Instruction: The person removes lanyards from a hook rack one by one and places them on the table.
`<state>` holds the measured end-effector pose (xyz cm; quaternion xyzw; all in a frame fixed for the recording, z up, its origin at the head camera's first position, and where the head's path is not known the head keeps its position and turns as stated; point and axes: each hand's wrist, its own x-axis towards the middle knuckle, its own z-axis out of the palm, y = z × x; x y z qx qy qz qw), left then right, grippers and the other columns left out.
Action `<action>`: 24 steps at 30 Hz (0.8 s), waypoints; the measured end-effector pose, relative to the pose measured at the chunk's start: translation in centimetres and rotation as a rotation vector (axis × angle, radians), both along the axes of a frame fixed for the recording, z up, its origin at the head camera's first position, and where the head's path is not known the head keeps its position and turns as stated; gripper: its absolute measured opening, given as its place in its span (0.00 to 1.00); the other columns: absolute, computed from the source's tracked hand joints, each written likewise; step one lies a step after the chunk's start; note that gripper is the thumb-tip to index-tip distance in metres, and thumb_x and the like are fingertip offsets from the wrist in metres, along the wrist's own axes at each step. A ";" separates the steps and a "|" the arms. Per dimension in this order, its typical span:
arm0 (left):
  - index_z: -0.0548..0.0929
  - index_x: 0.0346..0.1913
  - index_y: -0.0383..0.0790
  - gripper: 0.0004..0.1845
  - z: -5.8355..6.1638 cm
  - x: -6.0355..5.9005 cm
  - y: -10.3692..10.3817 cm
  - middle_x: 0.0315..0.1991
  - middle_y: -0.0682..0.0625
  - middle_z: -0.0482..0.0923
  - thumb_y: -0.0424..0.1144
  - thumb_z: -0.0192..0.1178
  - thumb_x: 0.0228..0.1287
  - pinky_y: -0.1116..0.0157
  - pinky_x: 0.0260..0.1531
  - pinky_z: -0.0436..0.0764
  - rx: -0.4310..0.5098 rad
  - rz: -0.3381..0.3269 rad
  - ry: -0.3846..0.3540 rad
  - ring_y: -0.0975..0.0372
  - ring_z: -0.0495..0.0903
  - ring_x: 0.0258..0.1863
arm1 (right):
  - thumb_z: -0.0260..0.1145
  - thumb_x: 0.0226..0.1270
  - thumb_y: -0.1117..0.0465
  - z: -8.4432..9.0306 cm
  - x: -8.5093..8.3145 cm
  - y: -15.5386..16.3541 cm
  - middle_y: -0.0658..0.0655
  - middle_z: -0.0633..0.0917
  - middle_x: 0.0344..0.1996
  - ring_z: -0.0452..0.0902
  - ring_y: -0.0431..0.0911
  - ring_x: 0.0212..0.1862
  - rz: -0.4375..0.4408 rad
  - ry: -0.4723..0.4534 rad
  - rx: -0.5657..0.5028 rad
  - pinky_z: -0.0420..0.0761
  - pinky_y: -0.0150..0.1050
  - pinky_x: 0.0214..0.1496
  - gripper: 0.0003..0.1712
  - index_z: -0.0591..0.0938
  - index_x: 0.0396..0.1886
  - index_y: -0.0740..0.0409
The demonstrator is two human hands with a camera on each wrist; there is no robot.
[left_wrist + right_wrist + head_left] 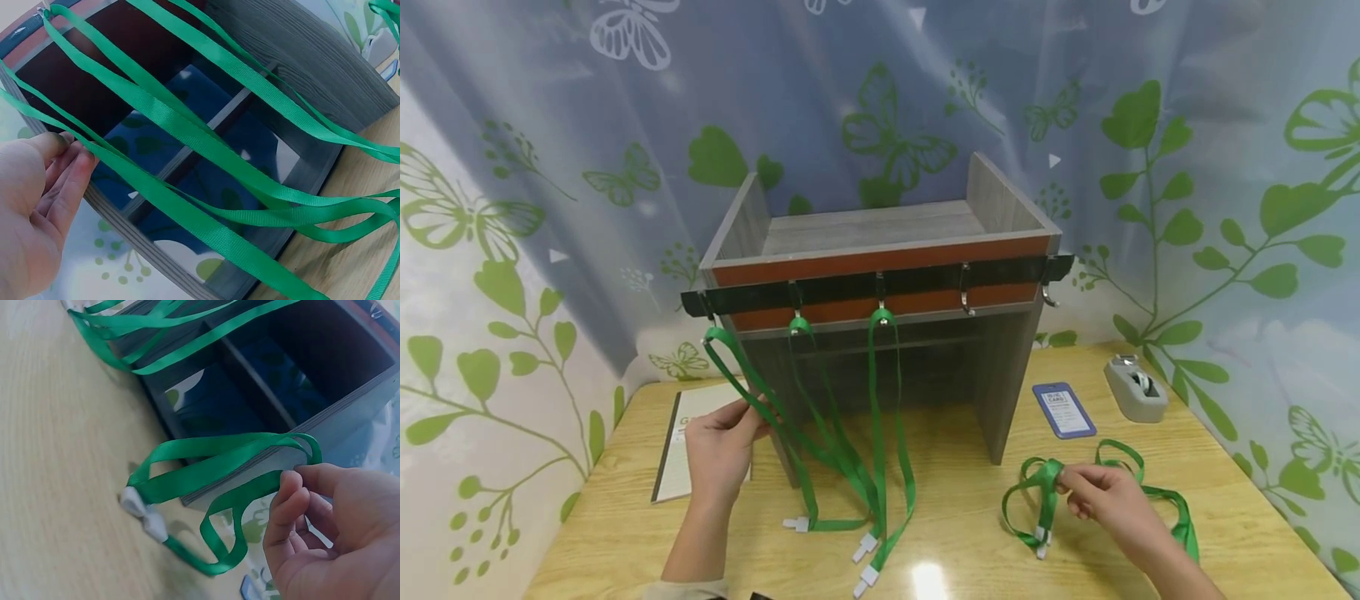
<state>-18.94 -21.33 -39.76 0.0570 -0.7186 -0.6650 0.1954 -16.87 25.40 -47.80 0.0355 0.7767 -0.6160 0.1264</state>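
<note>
My left hand (722,446) pinches the strap of the leftmost green lanyard (134,176), which loops over the left end hook of a black hook rail (842,292). Two more green lanyards hang from the second hook and the middle hook (882,304); their white clips (867,575) lie on the table. Between thumb and fingertips my right hand (1108,504) holds another green lanyard (206,472), gathered in loops, its white clip (144,515) hanging down. The two hooks (966,292) at the right carry nothing.
The rail runs across the front of a grey wooden shelf unit (1015,375). Right of it lie a blue card holder (1063,410), a tape dispenser (1137,390) and more green strap (1183,525) beyond my right hand. A notebook (681,450) lies at the left on the wooden table (970,533).
</note>
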 end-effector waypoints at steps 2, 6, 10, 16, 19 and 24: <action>0.85 0.49 0.24 0.17 0.0 0.1 0.0 0.25 0.63 0.88 0.38 0.65 0.68 0.68 0.36 0.88 0.001 0.001 0.003 0.67 0.89 0.27 | 0.59 0.76 0.57 -0.6 -0.1 -0.1 0.51 0.85 0.33 0.76 0.38 0.28 -0.019 -0.009 0.009 0.83 0.35 0.35 0.19 0.83 0.51 0.71; 0.84 0.49 0.24 0.16 0.0 0.1 -0.1 0.26 0.64 0.88 0.36 0.64 0.68 0.67 0.35 0.88 0.008 0.003 0.012 0.66 0.89 0.28 | 0.61 0.75 0.58 -1.6 -0.3 -0.1 0.52 0.87 0.32 0.79 0.38 0.29 -0.049 0.008 0.038 0.85 0.34 0.35 0.22 0.80 0.57 0.74; 0.84 0.50 0.23 0.16 0.0 0.0 0.0 0.26 0.66 0.87 0.35 0.63 0.69 0.68 0.35 0.88 0.013 0.000 0.003 0.67 0.89 0.28 | 0.61 0.75 0.60 -2.4 -0.4 -0.1 0.54 0.87 0.30 0.80 0.39 0.29 -0.087 0.023 0.066 0.85 0.33 0.34 0.21 0.80 0.57 0.74; 0.84 0.50 0.23 0.14 0.0 -0.1 0.0 0.26 0.67 0.87 0.34 0.62 0.70 0.68 0.35 0.88 0.008 0.012 -0.011 0.68 0.89 0.28 | 0.62 0.74 0.60 -3.3 -0.5 -0.2 0.54 0.86 0.27 0.79 0.39 0.28 -0.135 0.001 0.076 0.82 0.31 0.30 0.18 0.82 0.52 0.72; 0.84 0.50 0.23 0.14 0.0 -0.1 0.0 0.26 0.67 0.87 0.34 0.62 0.70 0.68 0.35 0.88 0.009 0.012 -0.012 0.68 0.89 0.28 | 0.64 0.73 0.58 -3.6 -0.4 -0.1 0.53 0.85 0.24 0.78 0.39 0.26 -0.161 0.004 0.118 0.81 0.30 0.29 0.18 0.84 0.50 0.70; 0.85 0.50 0.25 0.15 0.0 -0.1 0.0 0.26 0.66 0.87 0.35 0.63 0.70 0.68 0.35 0.88 0.006 0.006 -0.007 0.68 0.89 0.28 | 0.66 0.71 0.53 -4.2 -0.5 0.0 0.52 0.85 0.20 0.78 0.38 0.23 -0.186 -0.018 0.187 0.80 0.30 0.26 0.22 0.85 0.52 0.68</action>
